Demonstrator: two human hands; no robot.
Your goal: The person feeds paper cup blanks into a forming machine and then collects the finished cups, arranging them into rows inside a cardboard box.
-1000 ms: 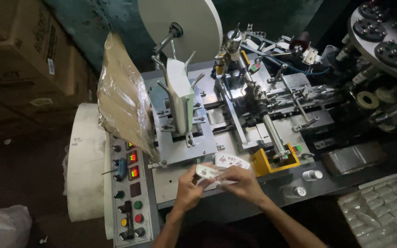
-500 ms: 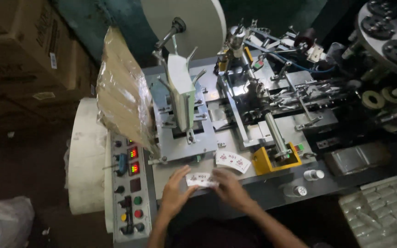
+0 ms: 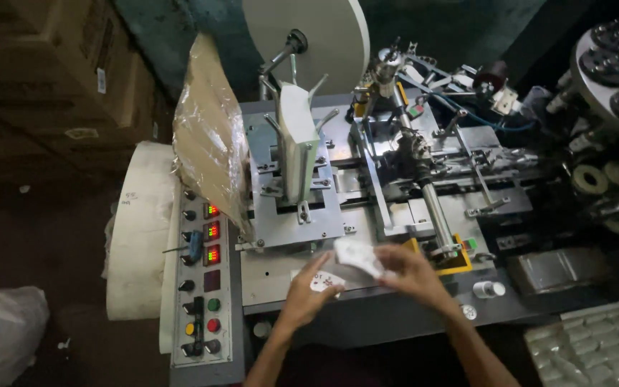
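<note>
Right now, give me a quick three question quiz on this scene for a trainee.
1. True or false: the right hand holds a white packet.
2. What stands upright left of the machine's feeder? A) a brown bag B) a red bucket C) a ladder
3. Which side of the machine carries the control panel with lit red displays, from the camera's view?

Key:
1. True.
2. A.
3. The left side, near the left hand, which rests on a small card.
</note>
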